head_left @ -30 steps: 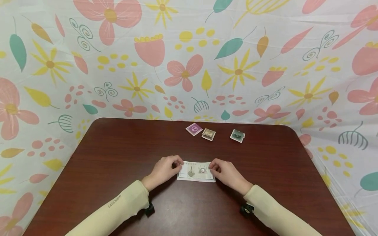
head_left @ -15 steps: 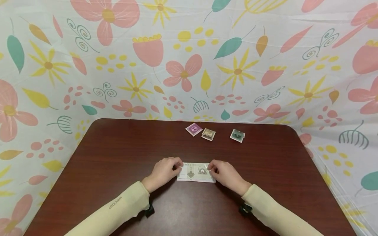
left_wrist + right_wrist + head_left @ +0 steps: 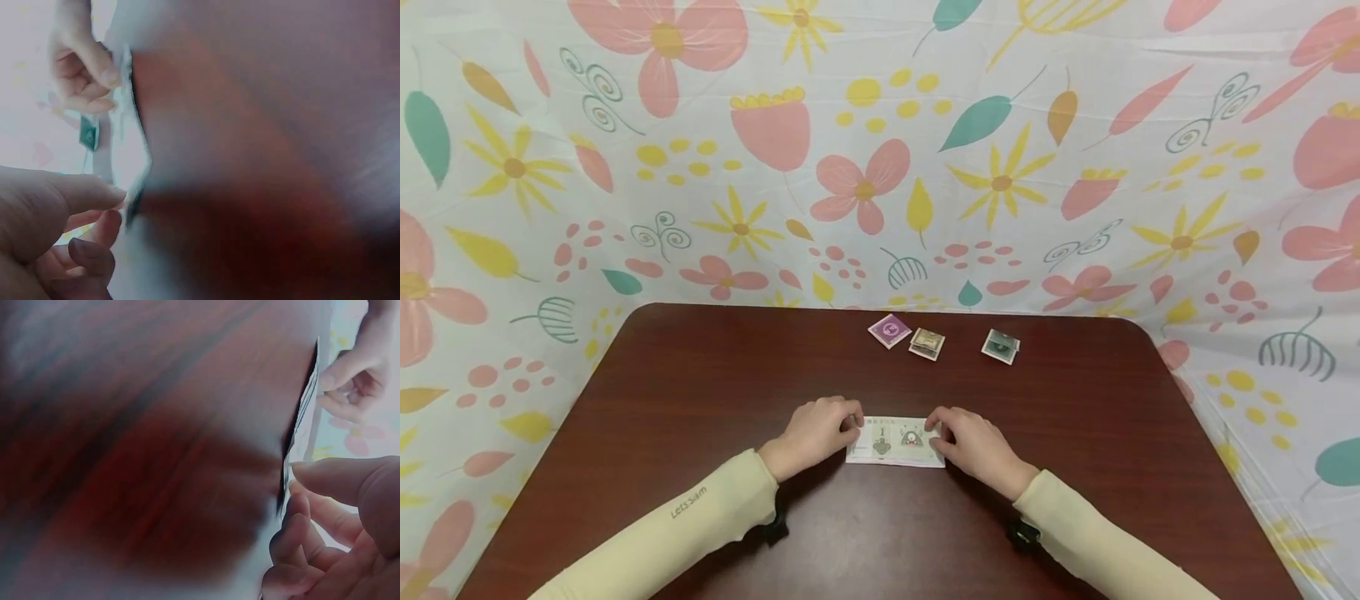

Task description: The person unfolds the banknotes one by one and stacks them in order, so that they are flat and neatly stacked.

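Observation:
A pale paper banknote (image 3: 897, 442), printed with a "1" and a small character, lies crosswise near the middle of the dark table. Its left end is pinched between the thumb and fingers of my left hand (image 3: 812, 435). My right hand (image 3: 977, 446) pinches the opposite end the same way. Seen edge-on in the right wrist view, the banknote (image 3: 300, 428) shows several thin layers, slightly apart. In the left wrist view the banknote (image 3: 131, 147) bows along its near edge, with thumb and fingers of the left hand (image 3: 69, 231) at its closer end.
Toward the table's far edge lie three small folded notes: a purple one (image 3: 890, 331), a brown one (image 3: 927, 343) and a green one (image 3: 1001, 347). A flower-printed cloth (image 3: 865, 108) hangs behind the table (image 3: 737, 358).
A sheet edge jutting out below the top banknote a second ago now lines up with it. Both hands keep their pinch and have barely moved. The head view has shifted slightly.

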`<control>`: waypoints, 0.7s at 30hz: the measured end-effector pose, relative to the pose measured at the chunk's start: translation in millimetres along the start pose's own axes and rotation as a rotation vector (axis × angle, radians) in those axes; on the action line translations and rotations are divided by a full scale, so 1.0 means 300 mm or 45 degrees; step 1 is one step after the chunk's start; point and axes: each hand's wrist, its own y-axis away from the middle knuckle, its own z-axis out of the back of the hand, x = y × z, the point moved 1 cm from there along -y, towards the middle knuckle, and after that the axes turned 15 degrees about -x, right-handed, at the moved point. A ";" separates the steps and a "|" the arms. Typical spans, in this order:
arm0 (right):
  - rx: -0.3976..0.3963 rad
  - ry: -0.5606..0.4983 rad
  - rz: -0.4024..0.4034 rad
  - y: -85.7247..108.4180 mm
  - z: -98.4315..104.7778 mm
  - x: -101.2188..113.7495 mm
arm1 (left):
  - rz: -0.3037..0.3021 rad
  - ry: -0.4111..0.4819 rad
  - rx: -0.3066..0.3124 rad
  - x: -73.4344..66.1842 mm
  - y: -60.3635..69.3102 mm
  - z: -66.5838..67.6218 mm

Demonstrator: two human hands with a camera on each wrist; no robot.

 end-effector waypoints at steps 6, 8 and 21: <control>0.003 -0.036 0.015 0.005 0.001 -0.014 | 0.042 0.032 0.019 0.001 -0.091 0.020; 0.002 -0.037 0.020 0.008 0.001 -0.018 | 0.095 0.073 -0.006 0.011 -0.129 0.016; 0.013 -0.046 0.017 0.005 -0.002 -0.018 | 0.457 0.197 -0.222 0.112 -0.359 -0.037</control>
